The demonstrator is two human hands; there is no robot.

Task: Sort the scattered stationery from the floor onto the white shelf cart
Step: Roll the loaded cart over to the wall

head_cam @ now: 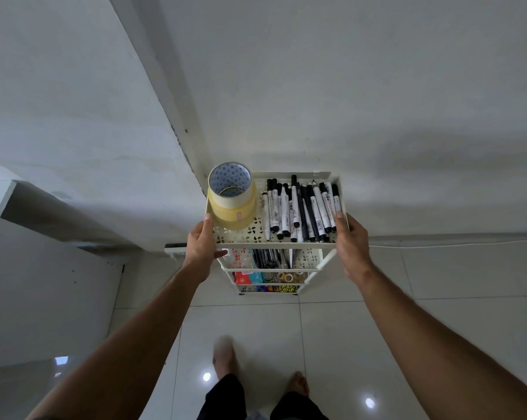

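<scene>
Task looked close to finished. The white shelf cart (pixel 274 245) stood against the wall, loaded on every tier. Top tier held a stack of tape rolls (pixel 231 198) at its left end and a row of black-capped markers (pixel 301 210) on the right. Second tier down held dark pens (pixel 268 257). Lower tiers held a red packet (pixel 242 279), small tape rolls (pixel 289 277) and some colourful items too small to identify.

No stationery showed on the visible floor tiles (pixel 256 322), so nothing seemed left to pick up; floor outside the view was unknown.

Left hand (pixel 200 250) gripped the top tier's left front corner, thumb up along the side rim, fingers curled under the front edge. Right hand (pixel 351 245) held the right front corner, thumb laid on the rim beside the markers; its other fingers were hidden under the tier, so cannot tell their spread. Likely only straightening or moving the cart remained.

Writing: markers carried printed white labels, unreadable at this size. The lowest tape roll had a small red-and-white sticker, illegible. The top roll's core showed a repeated blue pattern, no readable brand.
</scene>
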